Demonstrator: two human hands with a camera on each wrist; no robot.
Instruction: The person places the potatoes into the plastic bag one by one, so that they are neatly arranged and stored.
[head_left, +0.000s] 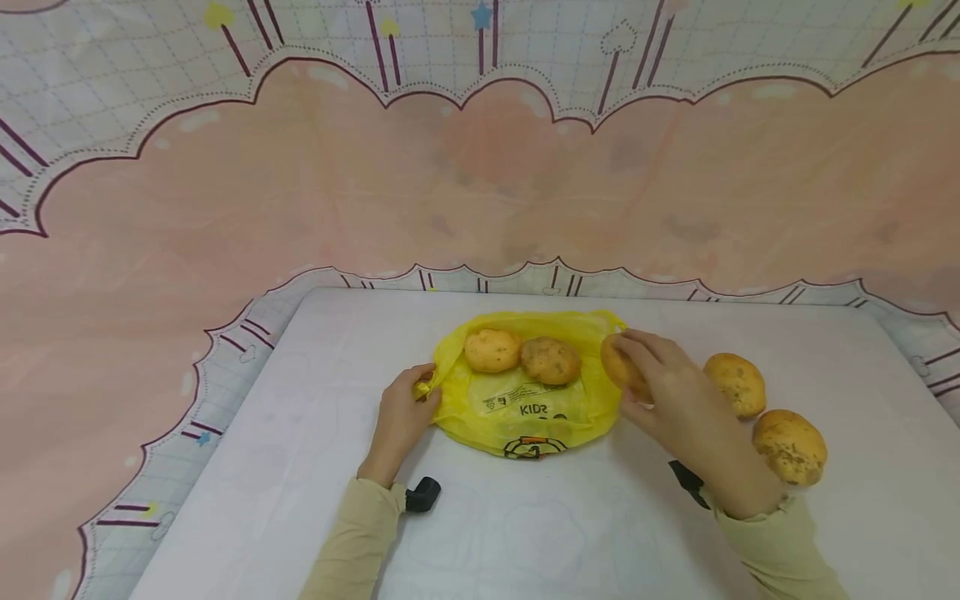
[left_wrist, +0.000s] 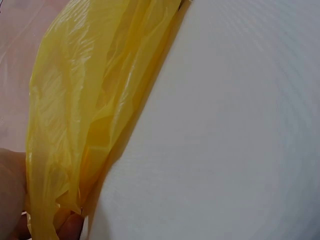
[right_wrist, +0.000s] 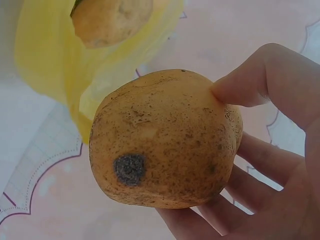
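A yellow plastic bag lies on the white table with its mouth spread. Inside it sit two potatoes, a paler one beside a browner one. My left hand pinches the bag's left edge between thumb and fingers; the left wrist view shows the gathered yellow film. At the bag's right rim, my right hand holds a third potato, thumb on one side and fingers round the other. A dark patch marks its skin in the right wrist view.
Two more potatoes, one farther back and one nearer, lie on the table right of the bag, close to my right forearm. Behind the table hangs a patterned pink and white cloth. Black wrist-camera mounts show below the hands.
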